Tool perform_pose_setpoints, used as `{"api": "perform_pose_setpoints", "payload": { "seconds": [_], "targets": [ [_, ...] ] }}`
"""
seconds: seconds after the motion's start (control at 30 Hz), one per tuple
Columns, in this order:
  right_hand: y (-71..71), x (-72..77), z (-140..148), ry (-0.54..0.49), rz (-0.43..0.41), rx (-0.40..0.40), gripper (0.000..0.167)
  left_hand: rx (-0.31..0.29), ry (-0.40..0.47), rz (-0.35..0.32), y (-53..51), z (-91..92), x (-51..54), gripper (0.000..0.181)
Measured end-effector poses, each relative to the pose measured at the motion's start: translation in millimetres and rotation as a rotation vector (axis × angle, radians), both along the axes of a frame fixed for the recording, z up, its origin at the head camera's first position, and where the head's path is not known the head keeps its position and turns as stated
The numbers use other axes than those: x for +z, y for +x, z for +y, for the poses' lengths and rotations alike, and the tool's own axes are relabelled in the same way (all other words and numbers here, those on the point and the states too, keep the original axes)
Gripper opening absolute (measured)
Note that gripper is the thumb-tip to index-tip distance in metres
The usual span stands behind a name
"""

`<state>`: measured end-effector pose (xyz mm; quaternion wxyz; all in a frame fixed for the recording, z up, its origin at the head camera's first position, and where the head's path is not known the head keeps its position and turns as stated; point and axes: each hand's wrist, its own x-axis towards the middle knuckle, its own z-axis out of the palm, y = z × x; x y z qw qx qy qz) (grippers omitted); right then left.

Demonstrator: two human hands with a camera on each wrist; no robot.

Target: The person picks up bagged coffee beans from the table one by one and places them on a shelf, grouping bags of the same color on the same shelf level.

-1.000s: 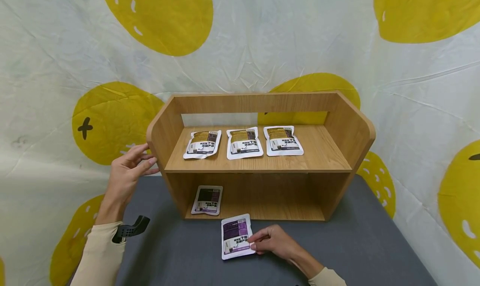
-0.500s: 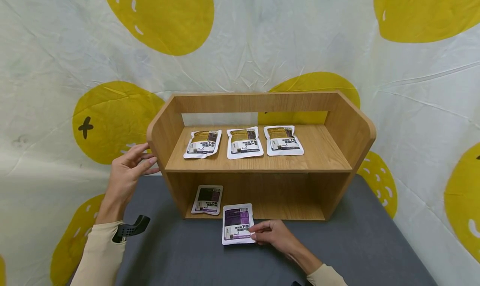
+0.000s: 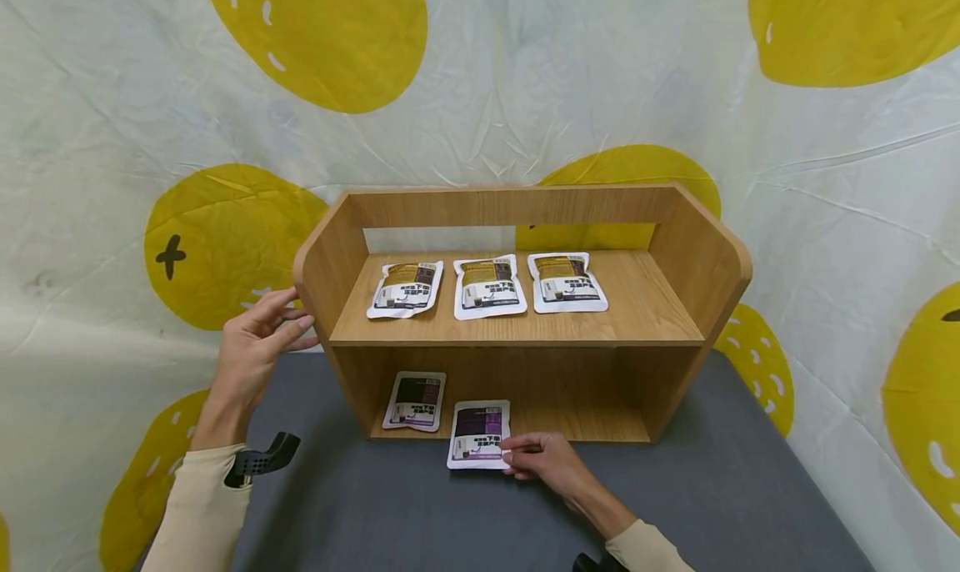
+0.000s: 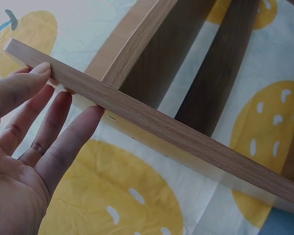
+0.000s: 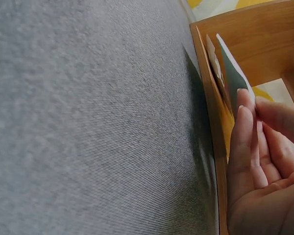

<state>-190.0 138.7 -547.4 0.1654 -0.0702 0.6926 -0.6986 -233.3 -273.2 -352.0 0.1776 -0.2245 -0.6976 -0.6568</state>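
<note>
My right hand [image 3: 549,467] pinches the right edge of a white pouch with a purple-and-black label [image 3: 480,435] between thumb and fingers. The pouch is at the front edge of the lower shelf; in the right wrist view its plain back [image 5: 231,73] shows, tilted over the board. My left hand [image 3: 258,338] touches the left side panel of the wooden shelf rack [image 3: 517,330]. In the left wrist view its thumb [image 4: 39,69] lies at the panel's edge and its extended fingers touch the outer face. A similar dark-labelled pouch [image 3: 416,400] lies on the lower shelf's left part.
On the upper shelf lie three white pouches with gold labels: left [image 3: 406,289], middle [image 3: 490,287] and right [image 3: 566,283]. The rack stands on a grey tabletop [image 3: 375,514]. Behind hangs a white cloth [image 3: 480,80] printed with yellow shapes.
My right hand has moved the purple-labelled pouch forward, from the tabletop in front of the rack to the lower shelf's front edge. The left hand has stayed put.
</note>
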Motion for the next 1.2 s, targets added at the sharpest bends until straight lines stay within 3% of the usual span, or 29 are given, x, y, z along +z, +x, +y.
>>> {"api": "perform_pose_setpoints", "payload": {
  "seconds": [0.23, 0.43, 0.67, 0.87, 1.2],
  "targets": [
    [-5.8, -1.8, -1.8, -0.044, -0.021, -0.035, 0.033, 0.002, -0.003, 0.000, 0.0, 0.3, -0.4, 0.048],
    [-4.2, -3.4, -3.5, -0.120, -0.069, 0.003, 0.033, -0.011, 0.007, 0.003, -0.8, -0.3, -1.9, 0.048],
    [-1.6, -3.4, -3.9, -0.053, -0.054, 0.022, 0.028, -0.001, -0.001, 0.017, -2.1, -1.0, -2.5, 0.048],
    [0.4, -1.1, -6.7, -0.105, -0.061, 0.002, 0.028, -0.009, 0.013, 0.019, -3.0, -1.4, -1.8, 0.048],
    [0.7, 0.5, -10.2, -0.067, -0.059, -0.020, 0.030, -0.003, 0.005, 0.018, -2.7, -1.6, -2.0, 0.048]
  ]
}}
